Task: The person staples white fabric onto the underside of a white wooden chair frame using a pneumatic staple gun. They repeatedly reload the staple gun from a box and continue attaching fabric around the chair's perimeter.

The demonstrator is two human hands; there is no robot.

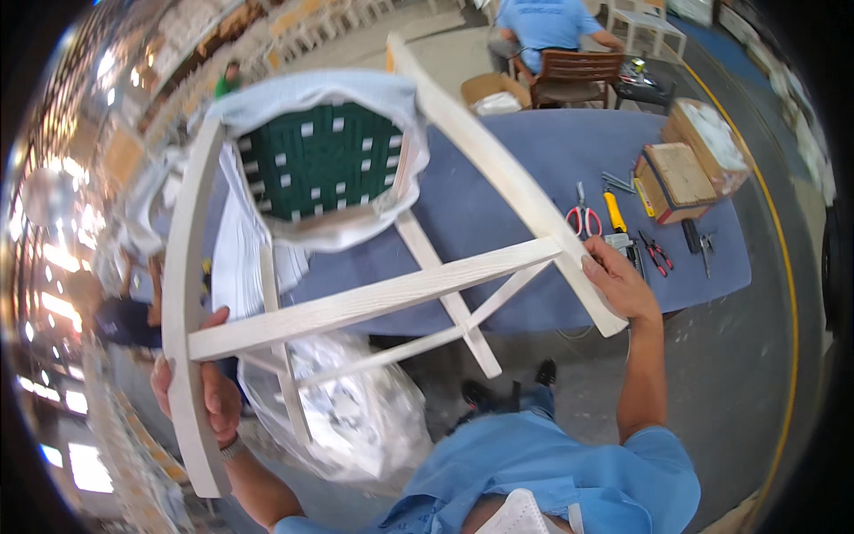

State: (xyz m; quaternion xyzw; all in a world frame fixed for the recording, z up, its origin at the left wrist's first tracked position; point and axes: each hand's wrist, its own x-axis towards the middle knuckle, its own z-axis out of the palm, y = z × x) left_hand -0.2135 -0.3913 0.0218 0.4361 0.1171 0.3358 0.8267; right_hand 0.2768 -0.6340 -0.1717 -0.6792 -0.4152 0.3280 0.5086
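Observation:
A pale wooden chair frame [382, 287] is held up in front of me, its underside turned toward me. Green woven webbing [325, 156] fills the seat opening, and loose white fabric [311, 86] wraps around the seat's rim. My left hand [216, 396] is closed around the lower part of the left leg, just under the crossbar joint. On the other side, my right hand [623, 283] grips the right leg near its end, with the fingers over its outer edge. Thinner crossing stretchers and the other legs hang between my hands.
Behind the chair is a blue-covered table [534, 151]. At its right lie red-handled scissors [584, 218], a yellow-handled tool [614, 212], pliers [656, 254] and cardboard boxes [676, 178]. A clear plastic bag [356, 427] stands below the table's front edge. A person [547, 31] sits beyond.

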